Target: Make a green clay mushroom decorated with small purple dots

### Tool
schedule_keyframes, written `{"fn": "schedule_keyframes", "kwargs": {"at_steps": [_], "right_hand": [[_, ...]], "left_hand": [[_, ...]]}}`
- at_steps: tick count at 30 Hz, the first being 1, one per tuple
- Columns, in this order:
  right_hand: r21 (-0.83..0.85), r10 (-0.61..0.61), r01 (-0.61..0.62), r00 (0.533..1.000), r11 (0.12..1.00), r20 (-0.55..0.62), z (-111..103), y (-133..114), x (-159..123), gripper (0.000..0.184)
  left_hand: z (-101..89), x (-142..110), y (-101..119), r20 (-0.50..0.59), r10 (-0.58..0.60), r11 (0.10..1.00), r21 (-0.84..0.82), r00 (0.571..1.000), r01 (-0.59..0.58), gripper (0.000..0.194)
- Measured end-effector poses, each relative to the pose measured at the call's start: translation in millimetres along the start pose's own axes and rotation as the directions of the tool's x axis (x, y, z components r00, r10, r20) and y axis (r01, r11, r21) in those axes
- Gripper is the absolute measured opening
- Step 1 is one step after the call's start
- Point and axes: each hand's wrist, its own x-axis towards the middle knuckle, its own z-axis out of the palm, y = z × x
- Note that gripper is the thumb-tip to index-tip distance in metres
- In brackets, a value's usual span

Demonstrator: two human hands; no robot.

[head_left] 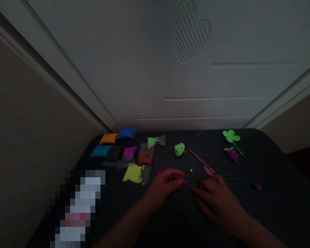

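My left hand is over the dark table, palm turned inward, fingers loosely bent with a gap to the thumb; nothing shows between them. A purple stick lies just behind its knuckles. My right hand rests low on the table, a finger stretched towards the left hand and its fingers apart. A pink flat-ended tool and a thin pink stick lie just beyond it. Between the hands and slightly farther off is a tiny yellow clay ball. Behind it sits a light green clay lump with red spots.
Clay packets lie at the left, among them yellow, red, purple and orange. At right are a green clay clover, purple clay grapes and a purple piece. A white panel stands behind the table.
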Motion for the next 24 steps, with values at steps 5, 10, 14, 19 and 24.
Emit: {"fn": "schedule_keyframes", "kwargs": {"at_steps": [5, 10, 14, 19, 24], "right_hand": [[0.014, 0.006, -0.007, 0.999, 1.0, 0.042, 0.3, 0.8, -0.4, 0.039], [0.01, 0.007, -0.007, 1.0, 1.0, 0.029, -0.1, 1.1, -1.0, 0.039], [0.022, 0.01, -0.01, 1.0, 1.0, 0.03, -0.5, 0.3, -1.7, 0.039], [0.046, 0.023, -0.025, 0.999, 0.999, 0.045, 0.1, 0.7, -0.8, 0.04], [0.068, 0.044, -0.05, 0.996, 0.996, 0.083, -1.6, 0.7, -1.2, 0.04]], "left_hand": [[-0.9, -0.2, -1.7, 0.013, 0.016, 1.0, -0.014, 1.0, -0.016, 0.02], [-0.2, -0.1, -0.9, 0.013, 0.007, 1.0, -0.027, 1.0, -0.007, 0.02], [0.2, -0.5, 0.5, 0.003, -0.002, 1.0, -0.015, 1.0, 0.002, 0.02], [-0.6, -0.3, -0.1, 0.01, 0.005, 1.0, -0.024, 1.0, -0.005, 0.019], [-2.0, -0.2, -2.4, 0.017, 0.015, 1.0, -0.028, 1.0, -0.014, 0.019]]}}
